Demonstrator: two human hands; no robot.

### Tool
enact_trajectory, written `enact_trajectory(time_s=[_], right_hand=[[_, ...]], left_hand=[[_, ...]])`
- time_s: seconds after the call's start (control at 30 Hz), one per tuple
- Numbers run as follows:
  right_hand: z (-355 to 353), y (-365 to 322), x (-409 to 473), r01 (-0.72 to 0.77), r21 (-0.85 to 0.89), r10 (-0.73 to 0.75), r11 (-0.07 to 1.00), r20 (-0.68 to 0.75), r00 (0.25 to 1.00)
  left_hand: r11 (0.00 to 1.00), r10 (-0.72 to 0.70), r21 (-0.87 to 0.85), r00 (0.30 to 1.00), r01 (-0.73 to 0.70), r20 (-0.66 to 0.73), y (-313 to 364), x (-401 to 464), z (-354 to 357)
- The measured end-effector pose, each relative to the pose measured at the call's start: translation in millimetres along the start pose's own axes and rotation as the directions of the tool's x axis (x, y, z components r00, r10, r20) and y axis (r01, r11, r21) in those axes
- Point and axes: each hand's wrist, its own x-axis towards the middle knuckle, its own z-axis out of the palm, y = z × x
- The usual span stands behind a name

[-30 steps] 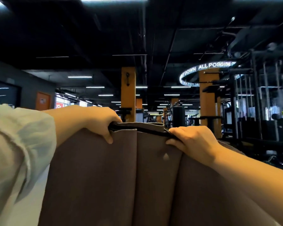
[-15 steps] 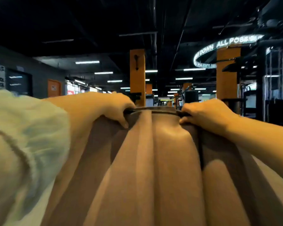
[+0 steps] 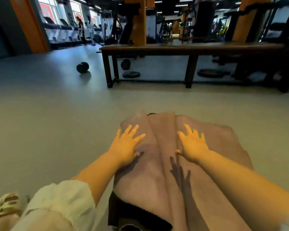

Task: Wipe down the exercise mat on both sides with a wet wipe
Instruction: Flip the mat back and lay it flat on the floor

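Note:
A brown exercise mat (image 3: 162,180) lies on the grey floor in front of me, creased lengthwise into long folds, with a black underside showing at its near left edge. My left hand (image 3: 126,145) is spread flat with straight fingers over the mat's left fold. My right hand (image 3: 193,144) is spread the same way over the right fold. Neither hand holds anything. No wet wipe is in view.
A long dark bench (image 3: 190,47) stands across the floor beyond the mat. A black dumbbell (image 3: 82,67) sits on the floor at the left, and weight plates (image 3: 131,74) lie under the bench. Treadmills (image 3: 60,29) and gym machines fill the background.
Both hands gripped the mat's top edge and held it up at eye level; now the mat is down on the floor and both hands have let go and are spread flat over it.

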Motion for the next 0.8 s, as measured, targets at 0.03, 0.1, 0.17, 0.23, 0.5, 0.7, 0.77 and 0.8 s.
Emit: enact_trajectory(time_s=[0.03,0.1,0.17,0.23,0.5,0.7,0.77,0.8], right_hand=[[15,-1,-8,-0.009,0.015,0.009,1.000,0.040,0.999],[37,-6,-23,-0.025,0.044,0.021,0.999,0.095,0.995],[50,-12,-36,-0.046,0.087,0.035,0.995,0.122,0.992],[60,-21,-48,-0.061,0.140,0.042,0.988,0.131,0.990],[99,-74,-94,-0.061,0.461,-0.019,0.886,0.167,0.986],[109,-102,-112,-0.050,0.542,-0.112,0.839,0.261,0.959],[111,-107,-113,-0.055,0.522,-0.103,0.851,0.269,0.958],[111,-110,-113,-0.059,0.515,-0.096,0.855,0.269,0.958]], left_hand=[[0.999,0.007,-0.042,1.000,-0.006,0.020,5,-7,15],[0.988,-0.004,-0.151,0.997,0.015,0.071,14,-22,40],[0.960,-0.051,-0.268,0.992,0.082,0.118,21,-37,59],[0.907,-0.127,-0.377,0.976,0.186,0.175,29,-53,74],[0.134,-0.428,-0.838,0.794,0.528,0.432,45,-92,115],[-0.223,-0.511,-0.733,0.563,0.643,0.649,24,-92,128],[-0.336,-0.447,-0.713,0.562,0.616,0.696,18,-90,124],[-0.291,-0.464,-0.736,0.582,0.612,0.668,14,-87,119]])
